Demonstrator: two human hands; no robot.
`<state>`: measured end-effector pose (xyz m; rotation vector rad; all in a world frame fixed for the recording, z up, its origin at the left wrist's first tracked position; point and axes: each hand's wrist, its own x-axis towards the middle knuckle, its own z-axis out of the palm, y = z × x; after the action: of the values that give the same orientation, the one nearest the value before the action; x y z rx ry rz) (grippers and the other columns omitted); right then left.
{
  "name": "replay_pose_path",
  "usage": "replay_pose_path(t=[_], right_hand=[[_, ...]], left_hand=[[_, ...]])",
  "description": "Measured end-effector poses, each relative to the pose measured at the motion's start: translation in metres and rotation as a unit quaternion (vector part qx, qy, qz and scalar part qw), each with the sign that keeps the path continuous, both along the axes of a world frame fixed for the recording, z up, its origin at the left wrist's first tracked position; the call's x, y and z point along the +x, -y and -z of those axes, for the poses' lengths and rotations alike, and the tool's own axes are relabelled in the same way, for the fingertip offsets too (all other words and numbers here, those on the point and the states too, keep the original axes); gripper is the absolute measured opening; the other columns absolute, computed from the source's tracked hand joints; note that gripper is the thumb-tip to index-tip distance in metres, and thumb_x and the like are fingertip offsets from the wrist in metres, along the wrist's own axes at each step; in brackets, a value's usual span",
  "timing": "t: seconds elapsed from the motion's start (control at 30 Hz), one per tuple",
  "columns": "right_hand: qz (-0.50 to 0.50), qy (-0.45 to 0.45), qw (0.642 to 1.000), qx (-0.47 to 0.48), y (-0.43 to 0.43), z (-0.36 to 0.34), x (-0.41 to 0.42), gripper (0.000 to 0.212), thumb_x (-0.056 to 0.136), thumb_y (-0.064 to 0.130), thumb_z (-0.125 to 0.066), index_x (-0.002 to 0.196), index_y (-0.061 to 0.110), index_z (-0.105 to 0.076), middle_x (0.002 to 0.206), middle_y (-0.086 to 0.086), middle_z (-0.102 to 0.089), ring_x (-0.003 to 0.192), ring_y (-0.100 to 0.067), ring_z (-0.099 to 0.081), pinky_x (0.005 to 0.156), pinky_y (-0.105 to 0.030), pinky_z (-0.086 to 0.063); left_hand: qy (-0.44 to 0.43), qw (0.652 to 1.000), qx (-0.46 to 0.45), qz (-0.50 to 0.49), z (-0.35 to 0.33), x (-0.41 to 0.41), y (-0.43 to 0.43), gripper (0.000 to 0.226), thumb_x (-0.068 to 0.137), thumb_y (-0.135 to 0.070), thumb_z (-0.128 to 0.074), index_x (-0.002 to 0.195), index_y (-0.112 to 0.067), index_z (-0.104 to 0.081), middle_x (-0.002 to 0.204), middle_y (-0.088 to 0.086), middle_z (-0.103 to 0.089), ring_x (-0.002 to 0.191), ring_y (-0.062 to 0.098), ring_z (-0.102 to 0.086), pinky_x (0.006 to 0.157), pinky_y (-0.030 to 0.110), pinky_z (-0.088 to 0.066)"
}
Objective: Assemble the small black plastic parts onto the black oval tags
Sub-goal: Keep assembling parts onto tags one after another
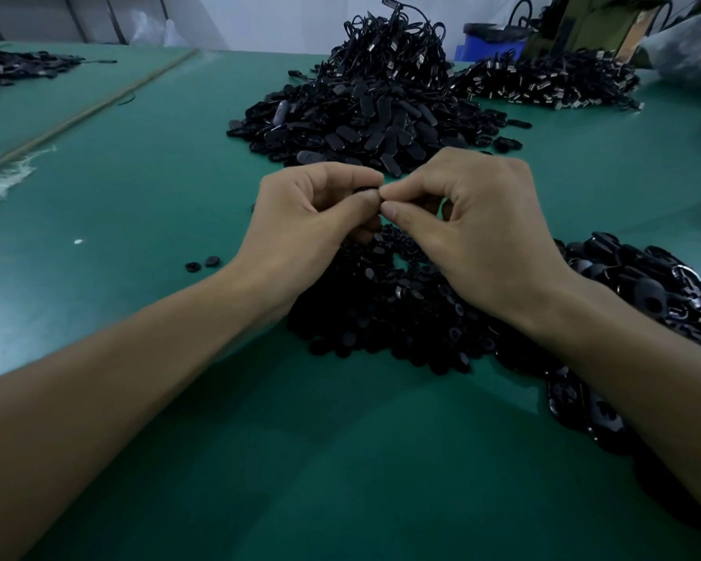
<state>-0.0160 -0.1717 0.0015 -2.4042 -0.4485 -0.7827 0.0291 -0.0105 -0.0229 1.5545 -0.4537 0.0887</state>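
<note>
Green tabletop point(146, 204): is carrying several heaps of black pieces, in the head view.
Left hand point(308, 224): is hovering over the near heap with fingers curled, thumb and forefinger pinching a black piece point(366, 191).
Right hand point(478, 236): is meeting the left fingertip to fingertip, its thumb and forefinger closing on the same black piece.
Black piece: is showing only as a dark sliver between the fingers; whether it is a tag or a small part, I cannot tell.
Small black parts point(381, 317): are lying in a low heap directly beneath both hands and wrists.
Oval tags point(361, 123): are piling up just beyond the hands, towards the middle of the tabletop.
Looped cords point(397, 50): are sitting on top of and behind that tag heap, with a second spread point(551, 81) off to the right.
Right-side heap point(644, 285): is lying beside the right forearm, partly blurred.
Two loose parts point(201, 264): are lying apart from the heaps, just left of the left wrist.
Blue bin point(490, 44): is standing at the far edge.
</note>
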Motion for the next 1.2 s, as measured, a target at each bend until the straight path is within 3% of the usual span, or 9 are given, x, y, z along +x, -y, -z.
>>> replay_pose_path(t=[0.2, 0.37, 0.5, 0.77, 0.9, 1.1, 1.2], right_hand=[[-0.007, -0.030, 0.999, 0.042, 0.003, 0.001, 0.004, 0.011, 0.090, 0.021, -0.073, 0.099, 0.026, -0.077, 0.093, 0.010, -0.061, 0.083, 0.003, -0.056, 0.073, -0.005, -0.040], [-0.057, -0.153, 0.966, 0.200, 0.010, -0.001, 0.010, 0.010, 0.087, 0.017, -0.076, 0.095, 0.023, -0.074, 0.080, 0.004, -0.074, 0.077, -0.007, -0.071, 0.072, -0.024, -0.055], [-0.085, -0.197, 0.945, 0.246, 0.011, 0.000, 0.013, 0.011, 0.086, 0.011, -0.076, 0.088, 0.021, -0.074, 0.072, 0.004, -0.074, 0.068, -0.004, -0.068, 0.062, -0.015, -0.050], [-0.052, -0.178, 0.965, 0.187, 0.014, 0.000, 0.013, 0.005, 0.085, 0.017, -0.077, 0.086, 0.020, -0.074, 0.077, -0.001, -0.074, 0.068, -0.003, -0.065, 0.068, -0.020, -0.055], [-0.027, -0.171, 0.973, 0.151, 0.013, 0.000, 0.014, 0.005, 0.086, 0.020, -0.075, 0.086, 0.024, -0.072, 0.076, 0.005, -0.072, 0.068, -0.001, -0.064, 0.071, -0.028, -0.058], [-0.039, -0.175, 0.970, 0.165, 0.012, -0.001, 0.012, 0.006, 0.086, 0.017, -0.076, 0.086, 0.023, -0.073, 0.075, 0.006, -0.071, 0.067, -0.001, -0.064, 0.068, -0.023, -0.055], [-0.043, -0.176, 0.970, 0.162, 0.010, -0.001, 0.012, 0.006, 0.086, 0.016, -0.076, 0.087, 0.021, -0.073, 0.078, 0.003, -0.073, 0.071, -0.006, -0.068, 0.072, -0.026, -0.058]], left_hand=[[-0.041, 0.998, -0.033, 0.039, 0.001, 0.004, -0.004, 0.012, 0.091, 0.000, -0.069, 0.097, -0.010, -0.073, 0.081, 0.004, -0.075, 0.069, 0.009, -0.067, 0.065, 0.019, -0.054], [-0.038, 0.998, -0.019, 0.038, -0.001, 0.006, -0.008, 0.016, 0.086, 0.000, -0.074, 0.095, -0.013, -0.072, 0.069, -0.001, -0.073, 0.062, 0.008, -0.067, 0.062, 0.018, -0.053], [-0.035, 0.999, -0.007, 0.040, -0.001, 0.006, -0.011, 0.017, 0.084, 0.000, -0.075, 0.094, -0.013, -0.071, 0.067, -0.001, -0.072, 0.062, 0.009, -0.067, 0.063, 0.019, -0.055], [-0.035, 0.998, -0.006, 0.044, -0.001, 0.004, -0.009, 0.017, 0.073, -0.012, -0.080, 0.089, -0.013, -0.075, 0.075, 0.004, -0.076, 0.068, 0.014, -0.071, 0.068, 0.021, -0.058], [0.000, 0.999, 0.033, 0.025, -0.003, 0.003, -0.007, 0.015, 0.081, -0.001, -0.080, 0.088, -0.013, -0.074, 0.071, 0.001, -0.076, 0.062, 0.009, -0.070, 0.065, 0.018, -0.057], [0.046, 0.997, 0.059, 0.007, -0.006, 0.002, -0.010, 0.018, 0.081, 0.001, -0.080, 0.085, -0.015, -0.072, 0.067, 0.000, -0.075, 0.059, 0.010, -0.070, 0.062, 0.019, -0.057], [0.056, 0.996, 0.068, 0.010, -0.006, 0.003, -0.013, 0.018, 0.080, 0.000, -0.081, 0.082, -0.016, -0.072, 0.065, 0.000, -0.074, 0.059, 0.011, -0.070, 0.061, 0.020, -0.057]])
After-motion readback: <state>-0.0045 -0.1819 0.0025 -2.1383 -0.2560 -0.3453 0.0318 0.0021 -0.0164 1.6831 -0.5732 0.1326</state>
